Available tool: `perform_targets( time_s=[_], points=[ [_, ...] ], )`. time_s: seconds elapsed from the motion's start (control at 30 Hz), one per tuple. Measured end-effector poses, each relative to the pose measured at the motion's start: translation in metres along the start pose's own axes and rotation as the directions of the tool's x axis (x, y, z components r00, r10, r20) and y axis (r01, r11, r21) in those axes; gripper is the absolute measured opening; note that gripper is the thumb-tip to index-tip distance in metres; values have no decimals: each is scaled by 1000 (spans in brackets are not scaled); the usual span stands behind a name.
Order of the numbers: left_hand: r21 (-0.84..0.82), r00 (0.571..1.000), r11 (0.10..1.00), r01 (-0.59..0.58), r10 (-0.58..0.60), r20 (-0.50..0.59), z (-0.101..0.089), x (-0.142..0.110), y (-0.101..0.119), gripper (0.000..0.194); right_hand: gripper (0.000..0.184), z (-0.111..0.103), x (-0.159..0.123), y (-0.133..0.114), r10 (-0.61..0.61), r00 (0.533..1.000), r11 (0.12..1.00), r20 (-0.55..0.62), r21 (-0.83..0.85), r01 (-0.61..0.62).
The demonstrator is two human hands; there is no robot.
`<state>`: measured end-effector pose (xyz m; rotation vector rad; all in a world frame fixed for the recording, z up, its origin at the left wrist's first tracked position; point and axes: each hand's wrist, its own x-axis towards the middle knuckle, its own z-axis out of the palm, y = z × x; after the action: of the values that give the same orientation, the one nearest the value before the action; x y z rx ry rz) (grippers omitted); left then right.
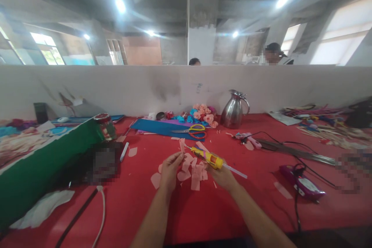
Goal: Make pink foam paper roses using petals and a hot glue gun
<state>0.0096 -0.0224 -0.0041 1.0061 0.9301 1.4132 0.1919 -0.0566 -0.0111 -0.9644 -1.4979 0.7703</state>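
My right hand (222,172) is closed around a yellow glue gun (207,157) with a white glue stick poking out behind it, its nozzle aimed left. My left hand (170,168) pinches a strip of pink paper (182,147) held upright near the nozzle. Several pink paper pieces (195,172) lie on the red table (186,209) between and under both hands.
Yellow-handled scissors (194,128) lie on a blue sheet (162,128) beyond the hands, by paper flowers (203,114) and a steel jug (234,110). A green roll (43,162) and glass jar (106,126) sit left. Purple power strip (302,182) and cables lie right. Two people are behind the partition.
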Motion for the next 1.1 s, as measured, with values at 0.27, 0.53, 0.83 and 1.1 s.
perform_targets(
  time_s=[0.27, 0.53, 0.83, 1.1],
  points=[
    [-32, 999, 999, 40, -39, 29, -3, 4, -8, 30, 31, 4, -2, -5, 85, 992, 996, 92, 17, -87],
    [-56, 999, 998, 32, -31, 22, -2, 3, -6, 29, 28, 4, 1, 1, 94, 991, 994, 96, 38, -98],
    [-31, 999, 999, 32, -31, 22, -2, 3, -5, 28, 26, 6, -1, 5, 106, 992, 994, 62, -22, -105],
    [-56, 999, 998, 35, -34, 14, -3, 4, -8, 30, 26, 5, 0, 8, 98, 993, 995, 68, -24, -96]
  ],
)
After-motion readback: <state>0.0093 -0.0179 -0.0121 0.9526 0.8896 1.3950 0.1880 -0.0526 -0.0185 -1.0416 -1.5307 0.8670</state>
